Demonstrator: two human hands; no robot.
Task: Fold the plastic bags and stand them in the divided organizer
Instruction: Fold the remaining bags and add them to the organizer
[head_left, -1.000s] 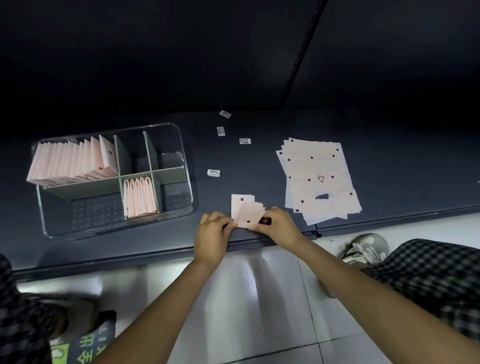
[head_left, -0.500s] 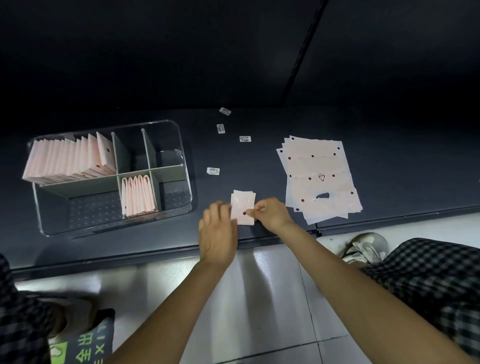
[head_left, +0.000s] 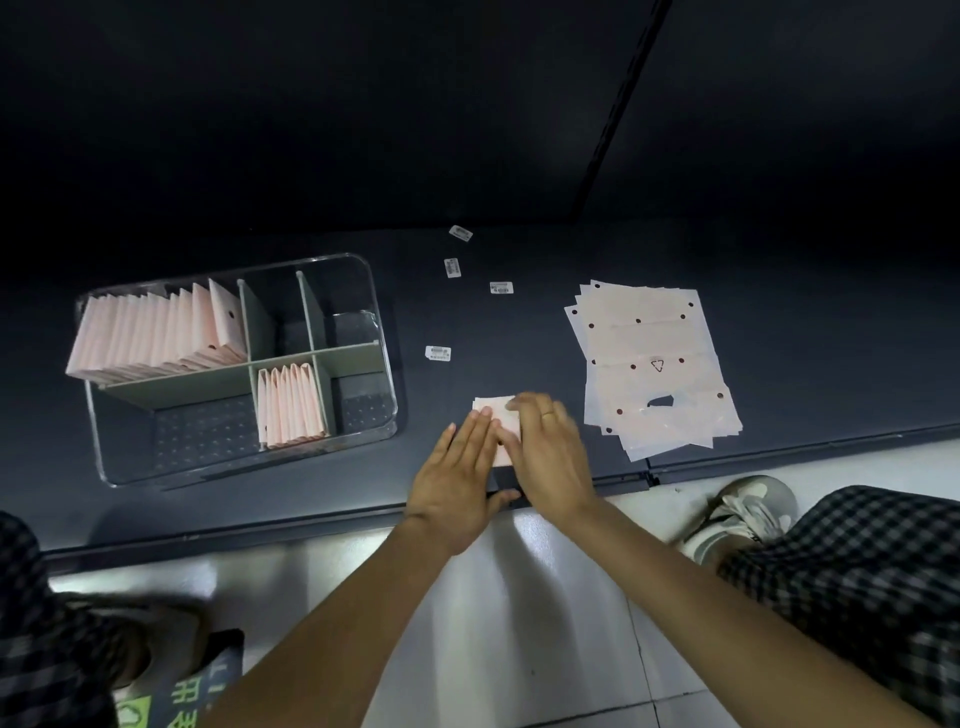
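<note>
Both arms reach forward; left hand (head_left: 457, 483) and right hand (head_left: 548, 457) lie flat, palms down, fingers extended.

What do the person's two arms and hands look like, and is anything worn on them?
Both forearms are bare, with no sleeves, watch or gloves in view. The right hand wears a thin gold-coloured ring on one finger. The left hand shows no ring or other item. Nails look short and unpainted, though the picture is slightly blurred.

Likely shop or stockroom: low dark metal shelf (head_left: 779, 364) against dark panel wall, small barcode stickers (head_left: 437, 353) scattered on it, glossy white tiled floor (head_left: 519, 623).
</note>
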